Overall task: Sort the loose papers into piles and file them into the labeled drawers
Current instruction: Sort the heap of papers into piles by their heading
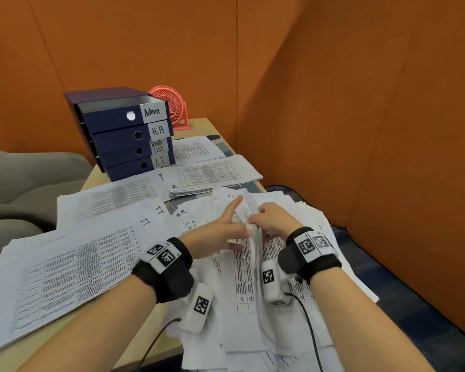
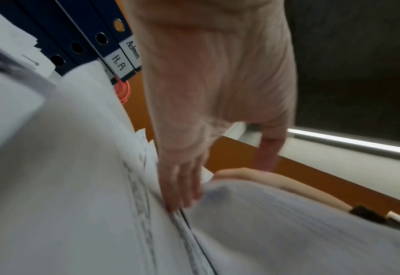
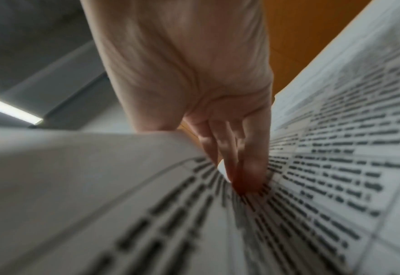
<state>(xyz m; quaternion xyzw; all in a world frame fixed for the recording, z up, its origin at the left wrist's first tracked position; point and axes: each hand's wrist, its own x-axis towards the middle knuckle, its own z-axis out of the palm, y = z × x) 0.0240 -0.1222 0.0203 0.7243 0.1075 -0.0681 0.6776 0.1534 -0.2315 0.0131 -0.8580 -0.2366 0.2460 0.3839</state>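
Note:
A messy heap of loose printed papers [image 1: 255, 312] lies at the table's near right. Both hands are in it. My left hand [image 1: 232, 226] has straight, spread fingers [image 2: 182, 186] that press on the heap beside a raised sheet [image 2: 288, 223]. My right hand [image 1: 267, 220] is curled, and its fingers [image 3: 243, 167] and hidden thumb pinch that raised sheet [image 3: 88, 176] up from the heap. The blue drawer unit [image 1: 118, 135] stands at the back left, labelled Admin, H.R, Task List and I.T. Its Admin drawer sits slightly pulled out. Piles marked I.T [image 1: 73, 261] lie on the left.
More sorted piles [image 1: 212, 173] lie in front of and beside the drawers. A red desk fan [image 1: 172, 108] stands behind the unit. Orange partition walls [image 1: 360, 130] close the back and right. A grey chair [image 1: 24, 183] is at the left. Wrist-camera cables [image 1: 309, 323] trail over the papers.

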